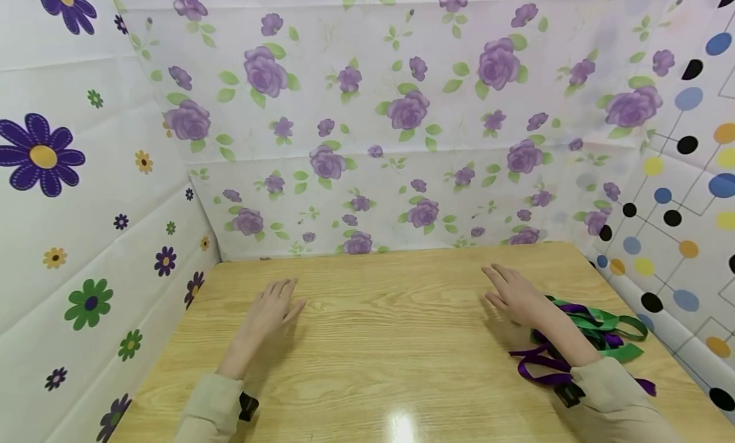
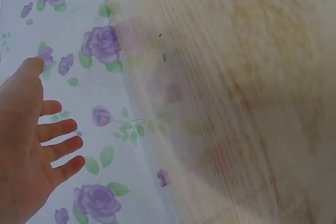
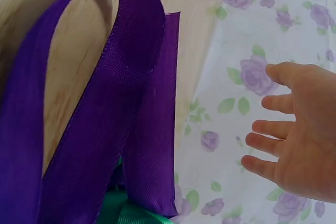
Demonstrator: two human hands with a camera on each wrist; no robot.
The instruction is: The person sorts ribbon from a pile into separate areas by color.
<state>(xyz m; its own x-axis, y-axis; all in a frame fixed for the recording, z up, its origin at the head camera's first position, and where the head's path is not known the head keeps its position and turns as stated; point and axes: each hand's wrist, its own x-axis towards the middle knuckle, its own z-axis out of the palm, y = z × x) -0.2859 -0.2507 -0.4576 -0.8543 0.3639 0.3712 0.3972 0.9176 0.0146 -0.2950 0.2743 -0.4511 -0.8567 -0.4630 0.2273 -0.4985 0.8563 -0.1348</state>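
Note:
In the head view my left hand (image 1: 268,311) is over the left part of the wooden table, fingers extended and thumb apart, holding nothing. My right hand (image 1: 517,296) is over the right part, its fingers also extended with nothing in them. Beneath and beside the right forearm lies a loose heap of ribbons, a green ribbon (image 1: 623,353) and a purple ribbon (image 1: 540,366) tangled together. The right wrist view shows the purple ribbon (image 3: 105,98) close up in a loop, with a bit of green ribbon (image 3: 126,211) below; the right hand is apart from both.
The wooden table (image 1: 379,341) meets a purple-rose cloth (image 1: 367,130) at its back edge. A cloth with daisies (image 1: 103,194) hangs at the left, and one with coloured dots (image 1: 672,239) at the right. Black straps sit at both wrists.

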